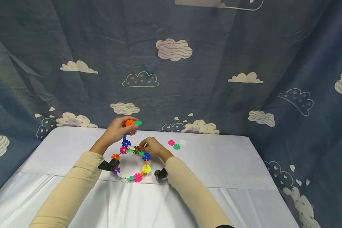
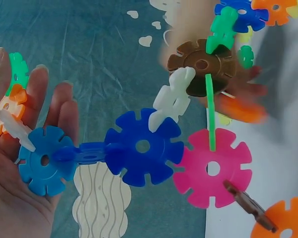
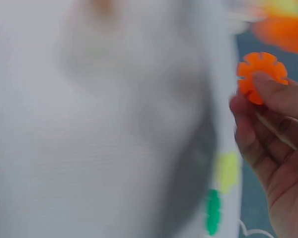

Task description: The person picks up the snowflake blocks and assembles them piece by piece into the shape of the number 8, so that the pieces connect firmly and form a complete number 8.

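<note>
My left hand [image 1: 117, 129] holds up one end of a chain of notched plastic discs. Its thumb and fingers are at an orange disc [image 2: 7, 111] with a green disc [image 2: 19, 73] joined to it. Light and dark blue discs [image 2: 143, 146] run from there toward a pink disc [image 2: 213, 168]. Below, the chain forms a ring with a yellow disc [image 1: 146, 168] on its right side. My right hand [image 1: 153, 147] is by the ring's far side, near a brown disc [image 2: 201, 64]. Between its thumb and fingers it pinches an orange disc [image 3: 260, 74]. Motion blurs this hand in the left wrist view.
Loose pink [image 1: 171, 142], green [image 1: 176, 146] and white [image 1: 182, 142] discs lie on the white tablecloth [image 1: 216, 164], right of my right hand. A dark cloud-patterned curtain [image 1: 205, 95] hangs behind the table.
</note>
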`<state>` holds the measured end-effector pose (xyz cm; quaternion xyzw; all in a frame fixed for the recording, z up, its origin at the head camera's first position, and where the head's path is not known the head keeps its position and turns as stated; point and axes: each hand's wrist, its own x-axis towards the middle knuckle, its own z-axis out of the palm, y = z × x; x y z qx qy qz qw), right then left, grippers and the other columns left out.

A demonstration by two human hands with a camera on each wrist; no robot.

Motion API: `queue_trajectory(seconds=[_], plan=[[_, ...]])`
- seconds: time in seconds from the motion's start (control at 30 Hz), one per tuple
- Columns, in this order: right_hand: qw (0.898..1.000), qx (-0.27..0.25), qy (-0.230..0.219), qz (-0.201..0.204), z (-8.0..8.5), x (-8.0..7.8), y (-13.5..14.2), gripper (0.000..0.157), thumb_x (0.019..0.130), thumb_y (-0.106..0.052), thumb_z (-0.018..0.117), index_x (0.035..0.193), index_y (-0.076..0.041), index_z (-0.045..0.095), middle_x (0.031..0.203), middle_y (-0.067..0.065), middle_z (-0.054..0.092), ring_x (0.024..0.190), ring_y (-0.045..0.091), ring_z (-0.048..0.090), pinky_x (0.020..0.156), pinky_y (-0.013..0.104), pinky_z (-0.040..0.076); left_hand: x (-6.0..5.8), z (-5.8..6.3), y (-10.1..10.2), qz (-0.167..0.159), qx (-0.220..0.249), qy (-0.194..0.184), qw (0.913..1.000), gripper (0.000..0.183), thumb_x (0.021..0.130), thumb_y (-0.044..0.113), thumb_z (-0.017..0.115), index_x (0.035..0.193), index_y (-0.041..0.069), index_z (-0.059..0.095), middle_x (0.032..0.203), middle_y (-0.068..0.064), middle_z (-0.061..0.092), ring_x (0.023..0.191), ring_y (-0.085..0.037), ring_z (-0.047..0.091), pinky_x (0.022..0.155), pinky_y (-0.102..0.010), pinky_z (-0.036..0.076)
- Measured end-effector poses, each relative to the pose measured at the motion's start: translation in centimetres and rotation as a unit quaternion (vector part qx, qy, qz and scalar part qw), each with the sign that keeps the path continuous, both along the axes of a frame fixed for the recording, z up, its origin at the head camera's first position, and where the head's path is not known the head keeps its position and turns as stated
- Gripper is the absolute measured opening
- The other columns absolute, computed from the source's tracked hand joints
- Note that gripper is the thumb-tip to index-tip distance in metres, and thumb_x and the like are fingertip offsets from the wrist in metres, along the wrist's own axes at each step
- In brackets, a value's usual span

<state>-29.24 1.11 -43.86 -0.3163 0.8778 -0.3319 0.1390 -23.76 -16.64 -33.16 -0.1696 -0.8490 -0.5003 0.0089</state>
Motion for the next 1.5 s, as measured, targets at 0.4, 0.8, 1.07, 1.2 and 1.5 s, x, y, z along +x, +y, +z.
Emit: queue_trajectory(seconds=[0.4,0.8,1.07,1.2,1.5], plan=[[0.9,-0.427,0.003,-0.085,6.7,1.7,3.5,0.025,0.088,0.005,0.064,0.112,0.011,0.064,0.097,0.026,0.067,0.075,0.038,0.069,0.065,0.033,0.059,-0.2,-0.1,-0.3,-0.003,-0.014,0.0,0.9999,0.033,0.098,0.014,0.057,0.125,-0.006,0.057,0.087,-0.016,0.067,0.071,-0.017,0.065,0.07,-0.031,0.058],[0.904,-0.418,0.05,-0.072,9.1,3.7,3.5,0.023,0.088,0.008,0.062,0.11,0.016,0.062,0.096,0.032,0.065,0.077,0.047,0.065,0.068,0.04,0.059,-0.2,-0.1,0.2,-0.014,-0.018,-0.001,0.9997,0.033,0.098,0.013,0.056,0.126,-0.006,0.056,0.087,-0.014,0.066,0.073,-0.018,0.064,0.073,-0.039,0.058],[0.917,-0.382,0.083,-0.075,10.7,5.1,3.1,0.02,0.087,0.01,0.063,0.106,0.017,0.065,0.095,0.031,0.067,0.073,0.042,0.067,0.066,0.035,0.059,0.1,-0.1,0.6,-0.01,-0.022,0.013,0.9996,0.032,0.098,0.014,0.057,0.124,-0.005,0.059,0.087,-0.013,0.069,0.071,-0.02,0.062,0.066,-0.028,0.055],[0.917,-0.383,0.086,-0.069,10.9,5.2,2.6,0.019,0.086,0.012,0.062,0.104,0.018,0.065,0.096,0.032,0.066,0.073,0.043,0.067,0.067,0.038,0.059,0.3,-0.2,0.6,0.005,-0.025,0.026,0.9993,0.03,0.097,0.012,0.058,0.122,-0.004,0.06,0.088,-0.013,0.07,0.07,-0.02,0.059,0.062,-0.027,0.051],[0.918,-0.381,0.072,-0.077,9.2,3.6,2.4,0.024,0.087,0.009,0.063,0.11,0.014,0.065,0.099,0.027,0.062,0.079,0.04,0.068,0.071,0.036,0.059,0.0,1.0,0.9,-0.01,-0.065,-0.017,0.9977,0.038,0.099,0.024,0.056,0.127,-0.003,0.055,0.095,-0.017,0.069,0.07,-0.02,0.061,0.068,-0.031,0.055]])
